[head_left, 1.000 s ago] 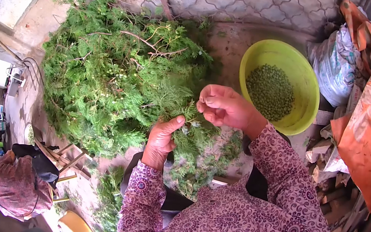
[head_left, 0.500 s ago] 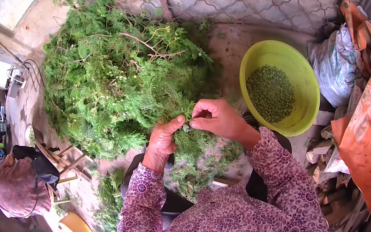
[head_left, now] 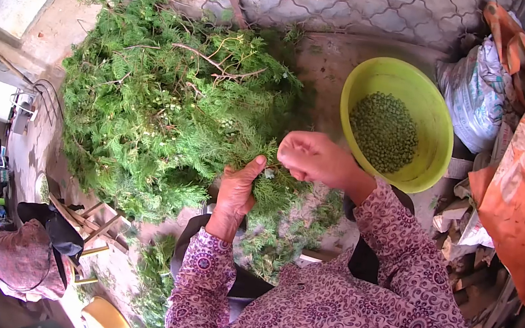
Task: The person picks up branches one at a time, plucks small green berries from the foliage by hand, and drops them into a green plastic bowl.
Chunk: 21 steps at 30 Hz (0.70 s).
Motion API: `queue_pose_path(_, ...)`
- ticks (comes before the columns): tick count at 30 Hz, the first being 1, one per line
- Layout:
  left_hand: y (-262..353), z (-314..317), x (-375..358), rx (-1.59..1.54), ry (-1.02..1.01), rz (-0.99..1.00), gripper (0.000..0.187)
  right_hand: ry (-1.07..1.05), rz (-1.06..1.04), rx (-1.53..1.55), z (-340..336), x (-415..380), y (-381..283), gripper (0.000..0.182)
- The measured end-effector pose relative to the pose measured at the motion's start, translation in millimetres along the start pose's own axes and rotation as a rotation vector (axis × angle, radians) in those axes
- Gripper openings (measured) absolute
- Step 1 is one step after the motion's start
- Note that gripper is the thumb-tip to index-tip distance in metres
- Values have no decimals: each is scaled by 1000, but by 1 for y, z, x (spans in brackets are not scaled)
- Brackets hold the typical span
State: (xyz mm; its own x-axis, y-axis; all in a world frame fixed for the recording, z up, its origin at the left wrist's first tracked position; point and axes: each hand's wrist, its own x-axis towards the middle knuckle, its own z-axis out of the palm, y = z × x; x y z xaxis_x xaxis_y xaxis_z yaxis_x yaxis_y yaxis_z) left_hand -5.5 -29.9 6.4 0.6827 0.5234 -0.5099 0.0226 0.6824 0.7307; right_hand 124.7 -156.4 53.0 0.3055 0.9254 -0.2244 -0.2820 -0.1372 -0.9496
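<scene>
The left hand [head_left: 236, 190] has its thumb up and pinches a leafy green sprig [head_left: 269, 150]. The sprig is at the near right edge of a big pile of leafy branches [head_left: 147, 119], in front of the person. The right hand [head_left: 317, 160] is just to the right of the sprig, with its fingers curled in. I cannot tell if it has something small inside, because the fingers hide it.

The pile sits on the floor [head_left: 322, 57], and a bare brown twig [head_left: 201, 54] lies on top of it. To the right of the pile, and farther off than the right hand, is a yellow-green basin [head_left: 432, 111]. Lots of little round green berries [head_left: 384, 131] lie in the bottom of it.

A white sack [head_left: 475, 94] leans just right of the basin. More to the right hangs an orange sheet [head_left: 517, 209], with bits of wood [head_left: 472, 280] on its near side. Loose green bits [head_left: 271, 240] lie on the floor near the person. A wire fence [head_left: 348, 0] runs along the far side.
</scene>
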Motion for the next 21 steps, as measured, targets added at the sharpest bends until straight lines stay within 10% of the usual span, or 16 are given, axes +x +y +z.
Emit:
queue_pose_path(8, -2, 3, -3, -19, -121, 78, 17, 163, -348, -667, 14, 10, 32, 26)
queue_pose_path(15, 3, -10, 3, 243, -180, 127, 12, -355, 38, 33, 3, -6, -7, 12)
queue_pose_path(18, 29, -11, -10, 313, -199, 46, 28, 152, -261, -167, -25, -5, -18, 12)
queue_pose_path(20, 41, -13, -17, 336, -61, -46, 74, 446, -424, -437, -60, 0, -12, 16)
queue_pose_path(21, 53, -8, -27, 391, -114, -65, 67, 652, -246, -682, -74, -4, -14, 27)
